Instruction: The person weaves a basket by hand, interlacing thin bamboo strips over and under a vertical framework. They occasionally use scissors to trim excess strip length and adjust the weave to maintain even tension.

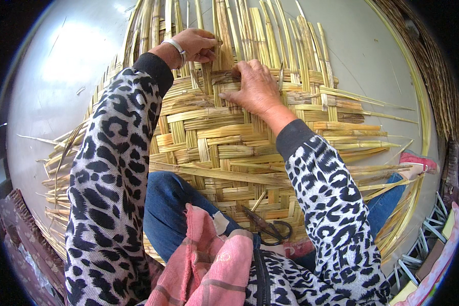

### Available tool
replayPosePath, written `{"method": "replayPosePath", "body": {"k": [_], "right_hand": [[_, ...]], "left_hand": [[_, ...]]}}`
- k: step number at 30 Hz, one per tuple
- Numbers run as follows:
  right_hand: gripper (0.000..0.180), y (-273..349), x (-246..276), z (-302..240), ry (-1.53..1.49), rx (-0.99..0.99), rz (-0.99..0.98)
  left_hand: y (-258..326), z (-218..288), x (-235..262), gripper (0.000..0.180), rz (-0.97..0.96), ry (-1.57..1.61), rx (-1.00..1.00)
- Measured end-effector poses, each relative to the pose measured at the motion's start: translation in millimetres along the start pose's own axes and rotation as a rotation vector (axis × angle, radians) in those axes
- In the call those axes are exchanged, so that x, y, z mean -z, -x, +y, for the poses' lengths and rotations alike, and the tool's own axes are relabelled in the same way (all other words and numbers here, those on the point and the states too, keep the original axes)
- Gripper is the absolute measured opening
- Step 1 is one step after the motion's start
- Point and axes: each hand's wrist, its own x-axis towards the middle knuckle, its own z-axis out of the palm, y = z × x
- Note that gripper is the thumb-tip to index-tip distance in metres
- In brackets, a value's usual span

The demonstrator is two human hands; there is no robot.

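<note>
A mat of flat yellow-brown reed strips (224, 135) lies in front of me, woven over and under, with loose upright strips fanning out at its far edge. At that edge my left hand (195, 46), with a silver bangle at the wrist, pinches an upright reed strip (207, 76). My right hand (257, 85) rests just right and nearer, its bent fingers hooked on a darker crosswise strip (222, 77) and its thumb spread over the weave. The fingertips are partly hidden. Black-handled scissors (268, 224) lie on the mat by my lap.
Under the mat is a smooth grey floor (51, 97). Loose strip ends stick out along both sides. My bent knee (173, 204) in jeans rests on the mat, and a pink cloth (209, 270) hangs over my lap. A red shoe (418, 162) shows at right. Bundled dark stalks (433, 66) stand far right.
</note>
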Motion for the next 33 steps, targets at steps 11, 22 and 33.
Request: {"method": "replayPosePath", "body": {"k": [11, 22, 33], "right_hand": [[0.068, -2, -1, 2, -0.036, 0.019, 0.031], [0.072, 0, -2, -9, 0.053, -0.07, 0.003], [0.07, -1, -6, 5, -0.054, -0.002, 0.032]], "left_hand": [[-6, -12, 8, 0.032, 0.073, -0.198, -0.214], [10, 7, -25, 0.016, 0.485, -0.994, -0.37], [13, 1, -19, 0.014, 0.481, -1.034, -0.324]]}}
